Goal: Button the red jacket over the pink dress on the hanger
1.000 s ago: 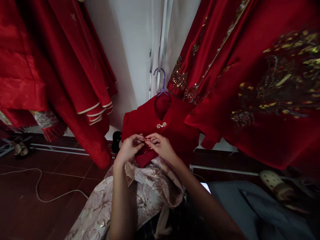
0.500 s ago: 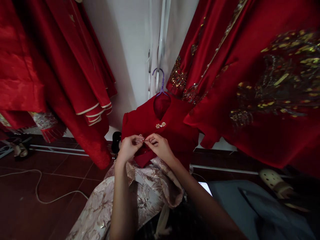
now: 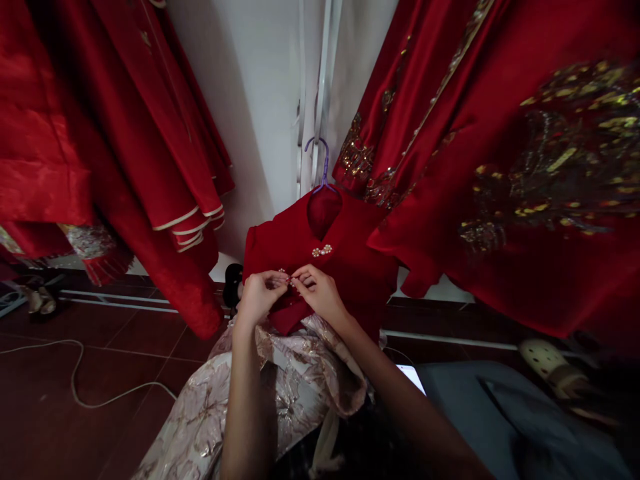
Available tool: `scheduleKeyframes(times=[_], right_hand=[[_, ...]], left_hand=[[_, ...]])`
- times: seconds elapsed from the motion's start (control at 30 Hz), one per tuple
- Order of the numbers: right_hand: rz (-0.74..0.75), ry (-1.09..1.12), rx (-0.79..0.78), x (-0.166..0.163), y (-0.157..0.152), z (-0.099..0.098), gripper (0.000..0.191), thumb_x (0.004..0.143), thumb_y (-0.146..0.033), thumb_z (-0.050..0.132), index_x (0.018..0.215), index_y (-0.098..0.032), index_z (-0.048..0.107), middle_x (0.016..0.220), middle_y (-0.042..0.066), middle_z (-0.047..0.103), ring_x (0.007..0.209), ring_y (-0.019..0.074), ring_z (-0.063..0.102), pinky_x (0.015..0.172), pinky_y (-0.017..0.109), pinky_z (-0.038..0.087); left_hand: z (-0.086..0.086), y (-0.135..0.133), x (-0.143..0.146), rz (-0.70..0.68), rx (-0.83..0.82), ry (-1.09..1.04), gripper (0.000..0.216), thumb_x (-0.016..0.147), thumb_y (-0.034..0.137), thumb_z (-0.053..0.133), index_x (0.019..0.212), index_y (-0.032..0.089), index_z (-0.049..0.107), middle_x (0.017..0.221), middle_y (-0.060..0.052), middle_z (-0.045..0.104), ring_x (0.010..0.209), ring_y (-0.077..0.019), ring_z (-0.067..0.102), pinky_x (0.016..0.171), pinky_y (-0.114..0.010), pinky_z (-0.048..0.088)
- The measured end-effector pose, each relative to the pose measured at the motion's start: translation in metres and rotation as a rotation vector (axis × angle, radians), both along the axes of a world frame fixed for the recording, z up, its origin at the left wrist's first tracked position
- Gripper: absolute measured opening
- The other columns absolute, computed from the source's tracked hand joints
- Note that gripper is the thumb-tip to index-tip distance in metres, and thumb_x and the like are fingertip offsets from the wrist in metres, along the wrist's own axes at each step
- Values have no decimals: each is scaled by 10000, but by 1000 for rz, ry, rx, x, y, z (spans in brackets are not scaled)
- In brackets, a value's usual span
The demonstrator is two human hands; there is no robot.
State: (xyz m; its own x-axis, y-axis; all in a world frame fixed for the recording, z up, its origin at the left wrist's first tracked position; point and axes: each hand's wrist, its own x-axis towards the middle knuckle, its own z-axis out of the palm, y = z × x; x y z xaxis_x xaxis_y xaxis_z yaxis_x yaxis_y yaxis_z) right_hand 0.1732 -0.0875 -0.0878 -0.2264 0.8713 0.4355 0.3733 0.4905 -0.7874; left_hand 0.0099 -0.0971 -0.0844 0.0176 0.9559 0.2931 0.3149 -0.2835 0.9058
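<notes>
In front of me a red garment hangs on a purple hanger. A pearl-and-gold ornamental clasp sits below its V-shaped neckline. Lower on the front, my left hand and my right hand meet with fingertips pinched. Between them is a small shiny fastening at the garment's front edge, mostly covered by the fingers. Another bit of pearl ornament shows just above my left fingertips. Under my forearms lies shiny pink-and-white floral brocade fabric.
Red garments hang at the left, and sequinned red ones at the right. A lit phone lies by a grey surface. Pale clogs are at the right. A cable crosses the tiled floor.
My right fingertips have shifted very slightly, still pinched against the left ones at the same spot. The garments and the rest look the same.
</notes>
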Motion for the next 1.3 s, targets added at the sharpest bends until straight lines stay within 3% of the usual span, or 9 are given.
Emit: scheduleKeyframes(times=[0.27,0.43,0.57,0.63,0.73,0.9,1.03,1.3], right_hand=[[1,-2,17,-3,1,0,119,804,-262,551,880,-190,607,797,35,632,671,122,585,577,226,494],[26,7,-20,-1,-1,3,150,812,-283,550,910,-186,607,796,41,643,695,132,611,614,247,513],[81,76,-125,18,-9,6,208,826,-336,539,971,-197,592,853,50,663,741,145,648,612,251,534],[43,83,-155,34,-15,7,231,829,-371,533,969,-197,592,870,53,665,721,148,653,565,246,533],[-52,-27,-122,59,-18,8,211,818,-367,547,893,-184,620,826,51,674,722,155,648,598,262,525],[-38,-242,-165,87,-15,8,175,804,-316,554,861,-180,648,795,50,695,740,163,644,681,292,502],[84,-345,-296,87,-15,-1,176,752,-322,617,848,-178,651,789,47,697,725,160,643,679,279,498],[92,-405,-417,81,-15,-18,309,691,-398,674,874,-151,637,789,70,686,746,186,645,668,278,482]], left_hand=[[-13,4,-10,-8,-28,92,243,730,315,634,903,164,714,889,-77,723,804,-198,679,770,-317,536],[-13,7,-7,-55,4,78,179,743,259,607,878,155,661,856,-66,703,793,-167,664,772,-292,519],[-12,2,-9,-20,27,99,209,710,173,586,916,165,552,790,-15,630,705,-119,617,672,-241,489],[-12,-3,-12,-91,-5,216,209,679,144,586,880,181,543,766,10,598,665,-106,578,627,-220,457],[-11,-8,-10,-231,-48,388,216,624,131,623,825,192,572,773,16,589,699,-116,553,649,-222,438],[-1,-11,9,-191,-81,597,325,552,154,716,858,208,619,808,-5,596,775,-167,554,707,-261,417],[4,-11,19,-154,-134,716,255,605,157,687,850,214,646,830,-21,604,813,-171,558,728,-256,402],[8,-13,20,-131,-62,765,202,645,124,628,828,206,645,805,-14,607,720,-144,548,678,-242,390]])
